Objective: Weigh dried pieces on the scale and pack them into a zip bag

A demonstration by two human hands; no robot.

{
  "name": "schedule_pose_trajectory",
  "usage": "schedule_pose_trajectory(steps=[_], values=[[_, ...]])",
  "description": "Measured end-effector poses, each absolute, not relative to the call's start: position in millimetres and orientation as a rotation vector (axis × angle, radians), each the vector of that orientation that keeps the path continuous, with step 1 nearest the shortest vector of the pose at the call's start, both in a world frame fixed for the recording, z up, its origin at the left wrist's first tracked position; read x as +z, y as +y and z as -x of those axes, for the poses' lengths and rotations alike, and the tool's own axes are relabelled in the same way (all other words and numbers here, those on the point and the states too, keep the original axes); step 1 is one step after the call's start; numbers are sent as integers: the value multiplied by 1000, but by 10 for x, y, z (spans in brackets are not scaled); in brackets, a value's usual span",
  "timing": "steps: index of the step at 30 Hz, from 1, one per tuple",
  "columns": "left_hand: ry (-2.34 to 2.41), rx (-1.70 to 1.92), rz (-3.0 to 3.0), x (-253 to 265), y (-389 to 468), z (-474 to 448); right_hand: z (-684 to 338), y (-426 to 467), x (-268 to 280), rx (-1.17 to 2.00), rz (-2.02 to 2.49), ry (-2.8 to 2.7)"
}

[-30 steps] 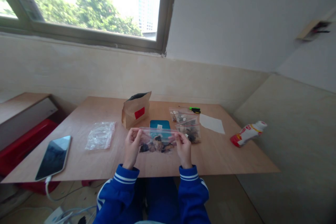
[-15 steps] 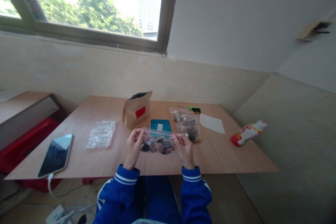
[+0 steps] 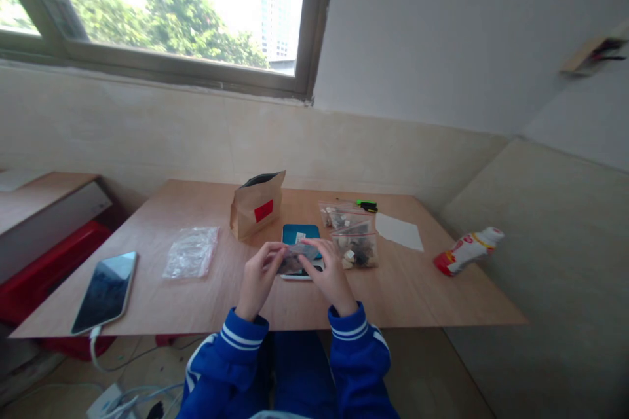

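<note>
Between my two hands is a clear zip bag point(image 3: 293, 260) with dark pieces inside, tilted and partly covered by fingers. My left hand point(image 3: 260, 273) pinches its left edge. My right hand point(image 3: 330, 272) grips the other side, thumb and fingers bent over it. Just beneath and beyond the bag lies a small scale point(image 3: 291, 230) with a blue top, partly hidden. To the right of my right hand, filled zip bags point(image 3: 356, 247) holding brownish and white pieces rest on the table.
A brown paper pouch point(image 3: 255, 206) with a red label stands behind. Clear empty bags point(image 3: 191, 253) and a plugged-in phone point(image 3: 105, 292) lie left. Rightward are white paper point(image 3: 399, 232), a green-black screwdriver point(image 3: 366, 204) and a tilted bottle point(image 3: 466, 251). The table point(image 3: 417, 294) ends before me.
My hands have come closer together, and the zip bag between them has gone from stretched upright and wide to tilted and bunched. The front of the scale now shows below it.
</note>
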State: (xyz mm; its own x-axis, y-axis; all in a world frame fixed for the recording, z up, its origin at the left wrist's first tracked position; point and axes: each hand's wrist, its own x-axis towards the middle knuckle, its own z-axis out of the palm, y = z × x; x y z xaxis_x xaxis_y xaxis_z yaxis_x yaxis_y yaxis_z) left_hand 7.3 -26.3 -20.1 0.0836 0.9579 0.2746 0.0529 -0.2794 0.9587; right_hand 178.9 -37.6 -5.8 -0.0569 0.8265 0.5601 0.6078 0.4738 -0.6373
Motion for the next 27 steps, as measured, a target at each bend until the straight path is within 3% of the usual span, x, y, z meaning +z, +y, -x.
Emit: schedule_pose_trajectory(steps=[17, 27], values=[[998, 1283, -1667, -249, -246, -175, -1758, -311, -61, 110, 1305, -1756], [1035, 1312, -1668, -194, -256, -165, -1699, -332, -32, 228, 1252, -1867]])
